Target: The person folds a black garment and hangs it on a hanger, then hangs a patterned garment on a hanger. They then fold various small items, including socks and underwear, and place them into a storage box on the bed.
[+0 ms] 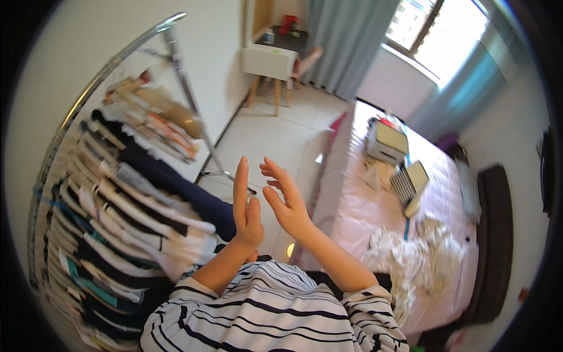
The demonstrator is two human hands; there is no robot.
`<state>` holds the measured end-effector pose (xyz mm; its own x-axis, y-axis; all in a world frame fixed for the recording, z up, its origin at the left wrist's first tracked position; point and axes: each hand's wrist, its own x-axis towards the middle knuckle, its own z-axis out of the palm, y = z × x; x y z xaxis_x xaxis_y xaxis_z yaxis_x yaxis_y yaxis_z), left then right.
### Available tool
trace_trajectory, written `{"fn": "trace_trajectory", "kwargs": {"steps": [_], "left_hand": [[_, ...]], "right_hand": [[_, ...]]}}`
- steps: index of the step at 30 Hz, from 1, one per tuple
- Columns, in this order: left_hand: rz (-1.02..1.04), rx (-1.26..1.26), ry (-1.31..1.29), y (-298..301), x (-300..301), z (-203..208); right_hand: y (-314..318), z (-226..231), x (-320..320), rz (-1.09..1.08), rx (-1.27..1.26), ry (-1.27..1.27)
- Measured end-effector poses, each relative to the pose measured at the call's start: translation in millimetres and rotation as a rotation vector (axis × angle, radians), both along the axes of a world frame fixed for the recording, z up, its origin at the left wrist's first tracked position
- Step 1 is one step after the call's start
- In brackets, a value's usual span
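Observation:
My left hand (244,205) is raised in front of my chest, fingers stretched upward, holding nothing. Facing it is my right hand (285,198), its fingers apart and slightly bent, also without anything in it. A narrow gap separates the two palms. Nearest to my left hand, on the left, are dark blue trousers (176,185) hanging from a metal clothes rack (75,111). Many hung clothes (132,220) in white, black, grey and teal fill the rack below them.
To the right stands a bed (352,176) with a pink cover. On it lie a striped storage box (388,142), an opened striped box (409,183) and crumpled pale clothes (404,255). A small desk (270,60) and chair (308,63) stand at the far wall, beside grey curtains (346,41).

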<state>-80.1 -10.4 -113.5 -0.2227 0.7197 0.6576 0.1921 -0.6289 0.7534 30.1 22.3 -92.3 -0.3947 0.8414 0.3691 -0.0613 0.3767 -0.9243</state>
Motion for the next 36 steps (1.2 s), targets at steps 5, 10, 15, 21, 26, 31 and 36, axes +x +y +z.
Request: {"fn": "trace_trajectory", "kwargs": {"steps": [5,10,15,21,26,31,36], "left_hand": [[-0.416,-0.163,0.117,4,76,-14],[-0.781,-0.308,0.233,-18,165,-52],[-1.069,-0.487,0.358,-58,254,-101],[-1.351,-0.615,0.524,-120,331,-160],[-1.500,-0.803,0.592,-161,365,-229],[-1.493,-0.892,0.822,-167,382,-304],[-1.348,-1.089,0.804,-152,419,-401]], "right_hand": [[-33,-38,98,-0.380,-0.152,0.111],[-95,-98,186,-0.780,-0.333,0.298],[-171,-153,253,-1.124,-0.429,0.387],[-247,-227,299,-1.395,-0.531,0.547],[-288,-281,314,-1.533,-0.660,0.596],[-318,-350,327,-1.667,-0.847,0.552],[-329,-393,345,-1.821,-0.957,0.570]]}}
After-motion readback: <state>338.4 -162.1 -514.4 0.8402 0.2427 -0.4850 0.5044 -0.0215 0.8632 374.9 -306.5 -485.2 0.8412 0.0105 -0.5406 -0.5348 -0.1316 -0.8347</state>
